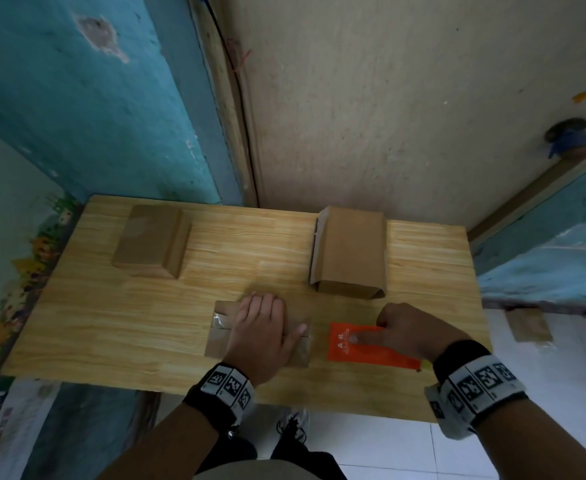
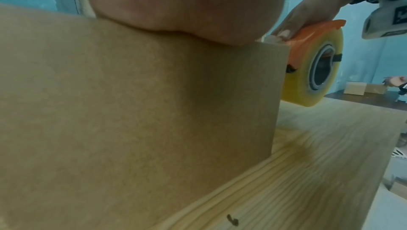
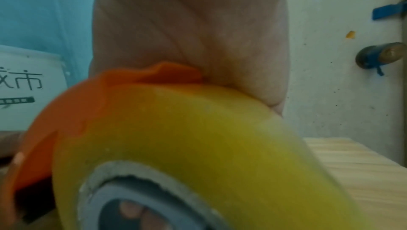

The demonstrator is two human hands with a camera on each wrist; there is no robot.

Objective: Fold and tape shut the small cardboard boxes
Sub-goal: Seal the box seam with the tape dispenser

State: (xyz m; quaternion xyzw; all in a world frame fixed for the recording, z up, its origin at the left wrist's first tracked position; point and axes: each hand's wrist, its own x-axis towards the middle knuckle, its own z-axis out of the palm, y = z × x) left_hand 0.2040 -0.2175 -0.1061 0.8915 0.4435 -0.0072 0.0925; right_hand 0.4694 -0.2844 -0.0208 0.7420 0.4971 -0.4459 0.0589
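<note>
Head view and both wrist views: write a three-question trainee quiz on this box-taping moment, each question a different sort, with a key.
1. True or false: the left hand lies flat on the near box.
2. What does the right hand grip? A) scissors B) orange tape dispenser C) marker
3. Fill in: counting the near box, ___ cardboard boxes stand on the wooden table.

Key
1. True; its fingers are straight.
2. B; fingers pass through the yellowish tape roll.
3. Three, with the far left box and far right box.
</note>
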